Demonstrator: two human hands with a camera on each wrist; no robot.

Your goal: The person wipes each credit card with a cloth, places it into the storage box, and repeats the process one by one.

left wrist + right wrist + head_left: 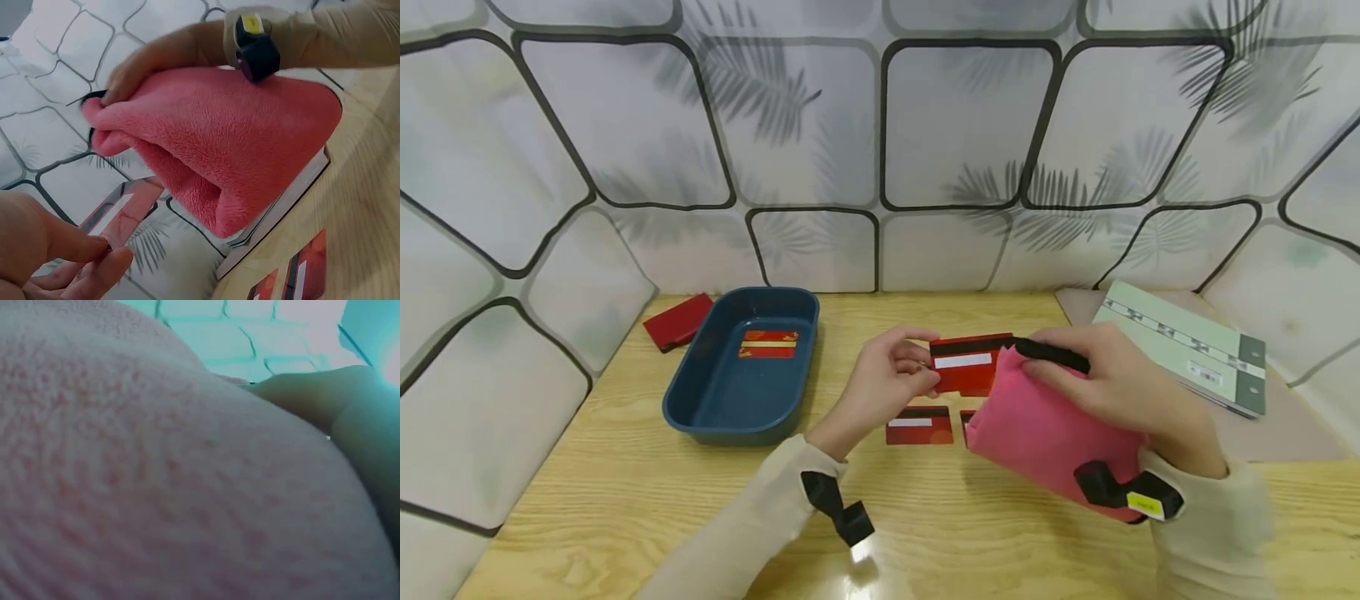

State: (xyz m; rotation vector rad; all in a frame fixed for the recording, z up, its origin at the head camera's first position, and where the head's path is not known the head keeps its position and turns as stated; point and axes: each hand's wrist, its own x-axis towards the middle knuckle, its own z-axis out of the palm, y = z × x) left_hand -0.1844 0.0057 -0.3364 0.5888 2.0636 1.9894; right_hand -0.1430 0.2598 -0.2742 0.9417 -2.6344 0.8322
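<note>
The pale wood-grain table (587, 517) supports the work; cards bumped on its flat surface may slide. The dark blue, rounded rectangular tray (721, 408) stands well left of both hands, so contact is unlikely. The pink plush cloth piece with black edging (1060, 429) hangs folded from the right hand (1105, 375), which grips its black-edged corner. Caution: support appears concentrated at that corner; if the grip loosens, the soft body may sag and sweep the cards below. The left hand (891, 367) pinches one end of the red rectangular card with black stripe and white strip (970, 367), raised beside the cloth. An off-centre pinch may let the card twist or slip if the plush snags its far end; contact there cannot be confirmed. The two red striped cards (919, 425) lie flat below, one partly hidden by the cloth and easily overlooked.
</note>
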